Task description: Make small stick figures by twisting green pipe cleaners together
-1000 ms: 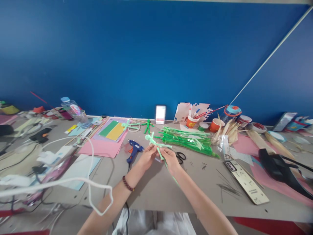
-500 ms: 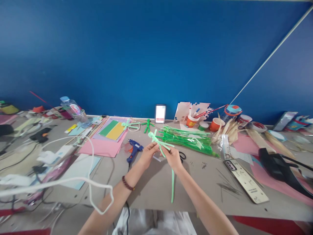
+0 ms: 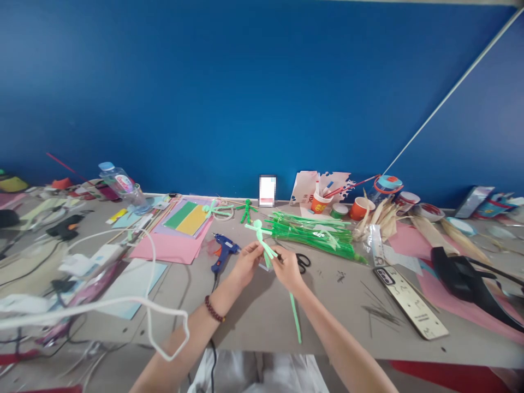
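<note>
A light green pipe-cleaner figure [image 3: 259, 233], its round head at the top and arms spread, is pinched between both hands above the grey table. My left hand [image 3: 248, 263] has its fingers closed on the figure's left side. Closed around its lower strands is my right hand [image 3: 287, 268]. A loose light green strip [image 3: 295, 319] hangs below my right hand toward the table's front edge. Behind stand a dark green figure [image 3: 247, 210] and, lying to its left, another light green one [image 3: 213, 208].
A blue glue gun [image 3: 224, 252] lies left of my hands, black scissors [image 3: 303, 263] to the right. Behind is a bag of green pipe cleaners [image 3: 315, 234]. A phone [image 3: 411, 303] rests at right; a white cable [image 3: 153, 305] loops at left.
The light green figure has turned more upright, its head moving slightly right. My right hand has shifted a little down, and the lower end of the hanging strip has swung right.
</note>
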The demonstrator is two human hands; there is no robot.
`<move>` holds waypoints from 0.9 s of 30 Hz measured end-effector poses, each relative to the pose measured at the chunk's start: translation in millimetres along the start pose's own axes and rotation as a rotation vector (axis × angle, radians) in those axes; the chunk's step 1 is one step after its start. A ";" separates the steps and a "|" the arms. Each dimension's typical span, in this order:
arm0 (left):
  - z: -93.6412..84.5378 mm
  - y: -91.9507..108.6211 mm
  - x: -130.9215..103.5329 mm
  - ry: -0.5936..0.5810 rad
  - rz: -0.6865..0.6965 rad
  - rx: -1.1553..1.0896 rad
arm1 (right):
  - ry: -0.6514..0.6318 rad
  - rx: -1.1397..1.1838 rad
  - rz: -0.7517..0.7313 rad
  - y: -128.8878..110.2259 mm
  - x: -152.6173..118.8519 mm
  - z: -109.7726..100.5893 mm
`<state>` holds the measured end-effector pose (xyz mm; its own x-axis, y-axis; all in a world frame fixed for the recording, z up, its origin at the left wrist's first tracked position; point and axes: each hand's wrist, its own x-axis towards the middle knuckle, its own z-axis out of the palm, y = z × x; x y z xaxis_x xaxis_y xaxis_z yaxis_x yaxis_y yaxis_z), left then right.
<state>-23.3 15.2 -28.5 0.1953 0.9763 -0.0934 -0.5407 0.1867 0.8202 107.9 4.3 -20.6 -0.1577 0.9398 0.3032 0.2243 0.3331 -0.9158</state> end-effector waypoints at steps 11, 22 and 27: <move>13.9 11.8 -9.3 -0.070 -0.116 -0.016 | -0.346 0.969 0.522 -2.3 -2.2 13.3; 13.2 7.7 -3.6 -0.067 -0.060 0.013 | 0.017 0.263 0.155 2.6 4.0 1.8; 10.8 1.5 -4.6 0.013 0.085 0.169 | 0.125 -0.186 -0.073 2.5 1.1 -4.1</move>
<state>-16.2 9.8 -20.7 0.1432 0.9894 -0.0260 -0.4097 0.0832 0.9084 112.2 6.5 -21.5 -0.0621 0.9111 0.4075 0.3923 0.3977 -0.8294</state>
